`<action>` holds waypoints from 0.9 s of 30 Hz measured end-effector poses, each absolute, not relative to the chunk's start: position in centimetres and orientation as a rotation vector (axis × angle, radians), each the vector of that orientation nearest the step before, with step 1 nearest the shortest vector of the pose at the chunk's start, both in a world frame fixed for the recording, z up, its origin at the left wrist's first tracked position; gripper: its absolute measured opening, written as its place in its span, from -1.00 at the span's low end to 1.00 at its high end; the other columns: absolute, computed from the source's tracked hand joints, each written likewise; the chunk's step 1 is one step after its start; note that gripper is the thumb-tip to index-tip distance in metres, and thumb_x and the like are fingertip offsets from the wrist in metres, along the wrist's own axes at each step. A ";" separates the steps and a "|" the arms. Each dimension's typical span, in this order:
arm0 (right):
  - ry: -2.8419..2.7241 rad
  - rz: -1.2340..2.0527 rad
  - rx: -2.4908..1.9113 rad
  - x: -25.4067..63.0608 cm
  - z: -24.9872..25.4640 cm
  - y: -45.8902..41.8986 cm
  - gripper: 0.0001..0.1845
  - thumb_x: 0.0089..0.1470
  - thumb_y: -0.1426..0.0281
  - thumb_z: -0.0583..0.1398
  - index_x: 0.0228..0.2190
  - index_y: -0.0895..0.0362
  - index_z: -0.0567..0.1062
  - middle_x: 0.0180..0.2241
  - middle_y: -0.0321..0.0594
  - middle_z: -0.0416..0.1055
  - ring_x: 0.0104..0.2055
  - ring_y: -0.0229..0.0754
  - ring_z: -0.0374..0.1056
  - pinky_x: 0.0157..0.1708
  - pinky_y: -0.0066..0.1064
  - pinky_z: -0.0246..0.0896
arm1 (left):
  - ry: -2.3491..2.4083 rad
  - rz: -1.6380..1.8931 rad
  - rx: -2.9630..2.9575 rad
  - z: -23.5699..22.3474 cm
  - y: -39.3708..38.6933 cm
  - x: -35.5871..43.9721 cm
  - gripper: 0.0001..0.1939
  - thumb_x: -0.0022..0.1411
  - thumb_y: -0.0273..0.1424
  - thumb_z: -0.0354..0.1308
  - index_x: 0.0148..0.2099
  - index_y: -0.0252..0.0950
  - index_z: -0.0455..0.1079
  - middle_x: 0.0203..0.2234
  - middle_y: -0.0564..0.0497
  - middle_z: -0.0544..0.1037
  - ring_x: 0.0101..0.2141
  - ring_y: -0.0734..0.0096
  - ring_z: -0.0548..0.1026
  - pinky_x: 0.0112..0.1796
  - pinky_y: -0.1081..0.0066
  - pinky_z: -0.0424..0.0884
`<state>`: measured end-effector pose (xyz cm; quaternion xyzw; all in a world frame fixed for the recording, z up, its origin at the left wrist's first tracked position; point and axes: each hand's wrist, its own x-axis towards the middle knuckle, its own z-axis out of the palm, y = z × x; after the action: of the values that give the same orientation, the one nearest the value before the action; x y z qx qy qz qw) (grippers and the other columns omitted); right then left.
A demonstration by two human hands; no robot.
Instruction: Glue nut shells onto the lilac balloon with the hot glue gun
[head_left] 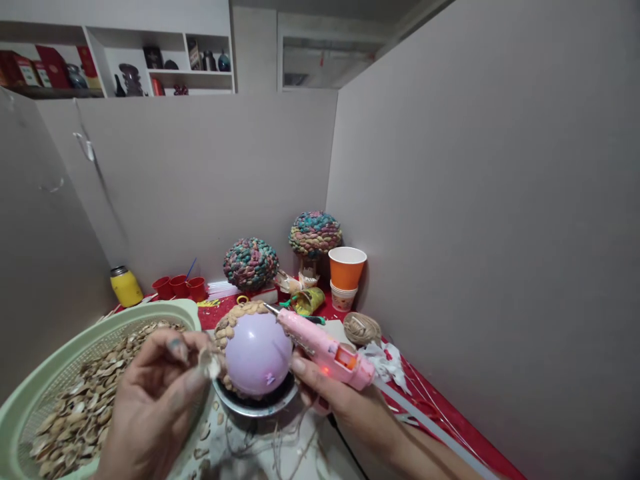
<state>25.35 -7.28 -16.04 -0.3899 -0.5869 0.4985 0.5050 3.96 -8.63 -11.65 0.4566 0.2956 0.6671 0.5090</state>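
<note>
My left hand (155, 393) pinches a pistachio shell (209, 364) between thumb and fingers, its pale inner side showing, just left of the balloon. A pink hot glue gun (325, 343) is gripped in my right hand (340, 407), its metal nozzle pointing up and left over the balloon's top edge. A red light glows on its body, and a glue stick runs out of its back. The purple balloon (257, 353) rests in a metal bowl (257, 408). Shells cover its top and left side in rows; the front is bare, with the knot facing me.
A green basket (15, 400) of loose shells stands at the left. Behind are a yellow jar (126, 285), red cups (179, 287), two multicoloured shell-covered balls (251, 263), an orange paper cup (347, 268) and a twine ball (362, 328). Grey panels enclose the table; a cord trails below the gun.
</note>
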 end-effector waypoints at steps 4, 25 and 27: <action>-1.391 1.227 -0.945 25.5 -16.0 -7.4 -0.41 0.03 -0.10 0.21 -0.64 0.16 0.35 -0.64 -0.33 0.24 -0.59 -0.35 0.10 -0.60 -0.48 -0.05 | 0.798 1.780 1.039 -11.8 -6.2 3.5 -0.76 -0.02 -0.47 0.42 -0.34 -0.23 0.41 -0.37 0.11 0.54 -0.32 0.51 0.49 -0.22 0.58 0.48; -1.441 1.275 -1.004 26.4 -15.0 -6.4 -0.42 0.01 -0.15 0.19 -0.46 0.15 0.51 -0.49 -0.25 0.34 -0.47 -0.28 0.19 -0.61 -0.53 0.01 | 0.727 1.360 0.888 -12.8 -4.0 4.2 -0.75 0.02 -0.49 0.40 -0.24 -0.31 0.44 -0.40 0.02 0.56 -0.41 0.47 0.53 -0.34 0.50 0.50; -1.475 1.225 -0.956 26.9 -15.0 -6.0 -0.44 0.05 -0.13 0.16 -0.42 0.13 0.52 -0.46 -0.21 0.35 -0.44 -0.24 0.22 -0.64 -0.55 0.00 | 0.691 1.286 0.876 -12.9 -3.9 4.5 -0.78 0.06 -0.51 0.37 -0.23 -0.31 0.42 -0.40 0.01 0.56 -0.41 0.50 0.52 -0.33 0.50 0.50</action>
<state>26.88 -5.97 -14.97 -0.3918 -0.6042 0.5020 0.4790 4.55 -3.94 -12.89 0.3869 0.3054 0.5680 0.6591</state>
